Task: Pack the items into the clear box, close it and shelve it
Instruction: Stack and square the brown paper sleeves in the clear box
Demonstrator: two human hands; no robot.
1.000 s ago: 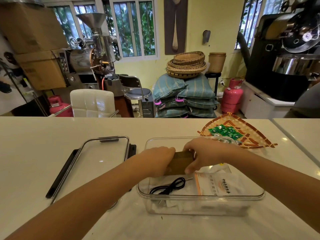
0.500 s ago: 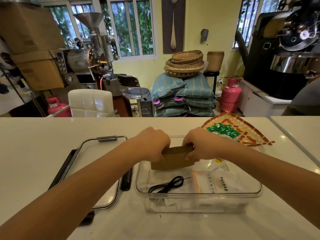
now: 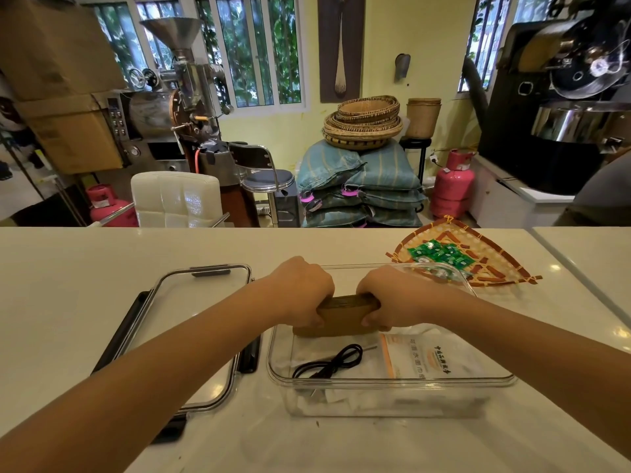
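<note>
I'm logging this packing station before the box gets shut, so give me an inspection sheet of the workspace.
Surface: white counter, clean-looking.
Job's things: clear box open; brown packet held over its far left part; white pouch inside; lid lying to the box's left.
Clutter: woven tray with green sachets behind the box.
Grippers: left hand and right hand both grip the packet.
Cables: black cable coiled in the box.
Surroundings: roasting machines, stacked sacks, baskets, pink gas cylinder.
</note>
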